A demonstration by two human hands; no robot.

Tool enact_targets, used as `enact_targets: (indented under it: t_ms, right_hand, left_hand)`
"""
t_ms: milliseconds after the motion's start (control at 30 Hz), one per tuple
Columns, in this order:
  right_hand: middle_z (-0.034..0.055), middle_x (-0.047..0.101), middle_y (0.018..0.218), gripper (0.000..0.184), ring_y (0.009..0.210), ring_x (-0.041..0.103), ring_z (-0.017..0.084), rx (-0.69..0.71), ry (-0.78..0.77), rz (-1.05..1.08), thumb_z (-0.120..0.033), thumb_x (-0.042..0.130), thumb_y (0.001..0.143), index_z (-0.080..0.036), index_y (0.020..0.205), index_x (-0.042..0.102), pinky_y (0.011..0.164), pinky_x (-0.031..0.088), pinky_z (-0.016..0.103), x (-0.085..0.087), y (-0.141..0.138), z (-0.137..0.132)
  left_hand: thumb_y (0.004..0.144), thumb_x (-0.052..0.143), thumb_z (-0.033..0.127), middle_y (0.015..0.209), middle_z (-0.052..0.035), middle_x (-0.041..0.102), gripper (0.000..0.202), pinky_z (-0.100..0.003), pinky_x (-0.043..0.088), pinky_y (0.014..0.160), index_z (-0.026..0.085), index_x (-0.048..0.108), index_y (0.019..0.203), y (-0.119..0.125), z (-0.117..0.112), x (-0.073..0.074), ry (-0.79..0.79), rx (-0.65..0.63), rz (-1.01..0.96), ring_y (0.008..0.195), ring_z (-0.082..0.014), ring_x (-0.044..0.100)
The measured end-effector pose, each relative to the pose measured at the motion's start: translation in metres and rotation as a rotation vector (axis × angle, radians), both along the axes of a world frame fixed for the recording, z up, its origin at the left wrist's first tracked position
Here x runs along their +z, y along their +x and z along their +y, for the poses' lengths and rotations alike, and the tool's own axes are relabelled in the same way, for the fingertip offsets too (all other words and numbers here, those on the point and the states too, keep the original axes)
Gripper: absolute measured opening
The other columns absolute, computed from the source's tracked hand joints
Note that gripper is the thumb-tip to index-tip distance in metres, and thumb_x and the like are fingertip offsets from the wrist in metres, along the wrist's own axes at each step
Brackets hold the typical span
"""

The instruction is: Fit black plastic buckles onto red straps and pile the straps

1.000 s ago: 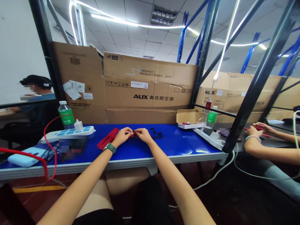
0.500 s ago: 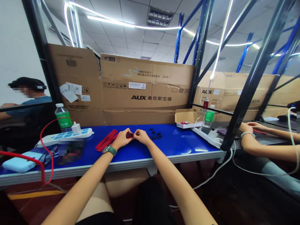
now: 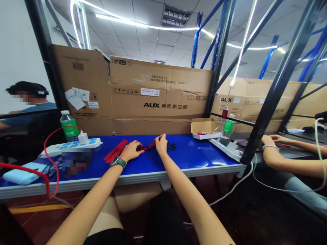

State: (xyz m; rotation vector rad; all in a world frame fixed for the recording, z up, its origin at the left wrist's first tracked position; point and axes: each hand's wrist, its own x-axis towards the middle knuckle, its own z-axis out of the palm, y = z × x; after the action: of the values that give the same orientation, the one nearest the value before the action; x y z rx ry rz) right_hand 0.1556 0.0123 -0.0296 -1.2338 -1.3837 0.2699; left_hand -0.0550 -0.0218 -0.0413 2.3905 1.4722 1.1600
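Note:
A narrow red strap (image 3: 152, 144) stretches between my two hands above the blue tabletop, with small dark fittings along its left part. My right hand (image 3: 161, 143) pinches its right end, raised a little off the table. At its other end my left hand (image 3: 131, 151), with a green-banded watch on the wrist, curls thumb and fingers around a small black piece (image 3: 139, 148) on the strap. More red straps (image 3: 116, 152) lie in a loose bunch just left of that hand. Several small black plastic pieces (image 3: 171, 147) lie beside my right hand, partly hidden by it.
On the left are a power strip (image 3: 76, 147), a green-labelled bottle (image 3: 68, 126), a light-blue power bank (image 3: 24, 177) and a red cable. An open small box (image 3: 204, 129) sits at the back right. Cardboard stands behind the table. Co-workers are on both sides.
My hands were together over the red piece; now my right hand has moved right and up, drawing the strap out straight. My left hand has stayed nearly in place.

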Motion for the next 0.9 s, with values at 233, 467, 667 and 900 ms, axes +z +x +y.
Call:
enact_targets:
  t_ms: [233, 467, 667, 900]
  right_hand:
    - [0.0066, 0.068, 0.089, 0.005, 0.081, 0.067, 0.019, 0.258, 0.099, -0.175, -0.022, 0.047, 0.094, -0.021, 0.099, 0.049, 0.077, 0.048, 0.027, -0.002, -0.010, 0.000]
    - [0.0033, 0.072, 0.093, 0.020, 0.086, 0.068, 0.017, 0.566, 0.111, -0.337, -0.010, 0.051, 0.086, -0.021, 0.096, 0.064, 0.084, 0.051, 0.027, -0.006, -0.014, 0.001]
    - [0.0041, 0.075, 0.101, 0.020, 0.099, 0.069, 0.020, 0.529, 0.182, -0.362, -0.018, 0.057, 0.091, -0.024, 0.095, 0.075, 0.096, 0.048, 0.030, -0.002, -0.012, -0.003]
    - [0.0062, 0.074, 0.096, 0.023, 0.090, 0.067, 0.019, 0.461, 0.214, -0.429, -0.017, 0.056, 0.092, -0.020, 0.106, 0.074, 0.086, 0.049, 0.027, -0.001, -0.016, -0.007]
  left_hand:
    - [0.079, 0.068, 0.039, 0.096, -0.0077, 0.075, 0.025, -0.035, 0.052, 0.087, 0.021, 0.071, 0.097, 0.000, 0.010, -0.001, 0.008, -0.025, -0.046, 0.091, -0.0248, 0.069]
    - [0.084, 0.062, 0.048, 0.102, -0.0117, 0.076, 0.039, -0.036, 0.056, 0.085, 0.016, 0.068, 0.105, 0.003, 0.008, 0.010, 0.034, -0.009, -0.357, 0.092, -0.0243, 0.072]
    - [0.087, 0.056, 0.050, 0.095, -0.0075, 0.078, 0.038, -0.033, 0.056, 0.081, 0.018, 0.074, 0.100, 0.004, 0.000, 0.015, 0.047, 0.002, -0.282, 0.085, -0.0235, 0.072]
    - [0.088, 0.057, 0.044, 0.100, -0.0083, 0.079, 0.035, -0.036, 0.056, 0.086, 0.018, 0.079, 0.096, 0.006, -0.006, 0.018, 0.088, 0.077, -0.269, 0.097, -0.0281, 0.072]
